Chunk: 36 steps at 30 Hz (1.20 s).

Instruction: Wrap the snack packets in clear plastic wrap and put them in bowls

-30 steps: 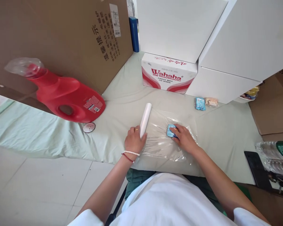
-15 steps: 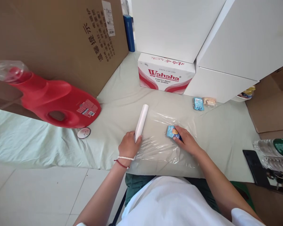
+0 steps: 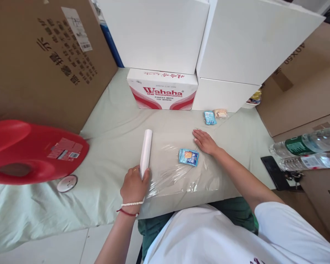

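Observation:
My left hand [image 3: 135, 185] is wrapped round the near end of a white roll of plastic film [image 3: 146, 149]. From the roll a clear plastic sheet [image 3: 172, 174] stretches rightward, flat and wrinkled on the pale green cloth. On the sheet lies a small blue snack packet [image 3: 188, 157] with an orange picture; what looks like another packet's edge shows under its left side. My right hand [image 3: 205, 141] rests palm down just beyond and right of the packet, fingers stretched out, holding nothing. It seems to touch the film's far right part.
A Wahaha water carton [image 3: 163, 91] stands at the back beside white boxes [image 3: 231, 40]. Two small packets [image 3: 210, 117] lie before them. A red jug [image 3: 38, 150] and a round disc [image 3: 67, 183] are left. At right lie a phone [image 3: 275, 172] and plastic bottles [image 3: 299, 146].
My right hand has let go of the blue packet, leaving it on the film, and moved to its far right side with fingers spread. The camera view has shifted. My left hand keeps hold of the roll.

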Each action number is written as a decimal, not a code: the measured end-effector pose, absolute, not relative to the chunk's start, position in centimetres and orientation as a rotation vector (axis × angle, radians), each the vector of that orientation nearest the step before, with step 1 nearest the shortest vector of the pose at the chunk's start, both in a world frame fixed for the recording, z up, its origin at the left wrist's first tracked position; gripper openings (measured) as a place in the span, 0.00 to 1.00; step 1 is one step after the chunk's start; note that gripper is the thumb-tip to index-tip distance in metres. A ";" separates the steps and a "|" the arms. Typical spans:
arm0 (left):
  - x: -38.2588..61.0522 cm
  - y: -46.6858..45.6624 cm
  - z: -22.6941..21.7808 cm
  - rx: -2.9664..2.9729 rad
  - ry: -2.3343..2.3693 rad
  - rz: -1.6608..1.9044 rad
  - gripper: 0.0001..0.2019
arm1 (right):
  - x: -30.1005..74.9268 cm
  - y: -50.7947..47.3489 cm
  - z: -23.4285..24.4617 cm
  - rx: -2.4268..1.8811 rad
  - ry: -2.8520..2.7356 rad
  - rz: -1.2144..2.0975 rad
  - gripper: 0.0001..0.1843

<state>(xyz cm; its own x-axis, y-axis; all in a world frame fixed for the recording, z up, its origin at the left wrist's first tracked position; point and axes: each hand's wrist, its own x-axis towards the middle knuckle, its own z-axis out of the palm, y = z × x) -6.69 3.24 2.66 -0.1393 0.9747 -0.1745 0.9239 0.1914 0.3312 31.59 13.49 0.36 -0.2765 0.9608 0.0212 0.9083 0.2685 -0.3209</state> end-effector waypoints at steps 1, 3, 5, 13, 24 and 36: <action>-6.7 3.3 2.7 1.786 2.126 0.194 0.26 | 31.9 13.5 0.0 -1.751 -2.369 0.360 0.30; -6.8 3.4 2.8 1.771 2.123 0.178 0.27 | 32.5 13.3 -0.6 -1.821 -2.384 0.336 0.32; -6.9 3.5 2.9 1.746 2.125 0.164 0.28 | 33.1 13.0 -0.8 -1.914 -2.330 0.317 0.33; -6.7 3.5 3.1 1.768 2.116 0.175 0.29 | 36.3 9.2 -0.1 -2.122 -2.064 0.261 0.34; -6.3 3.3 3.1 1.817 2.119 0.145 0.29 | 35.8 -12.1 0.5 -1.905 -2.417 0.246 0.38; -7.0 4.9 5.0 1.707 2.093 -0.011 0.28 | 36.7 -13.1 0.2 -1.726 -2.425 0.314 0.39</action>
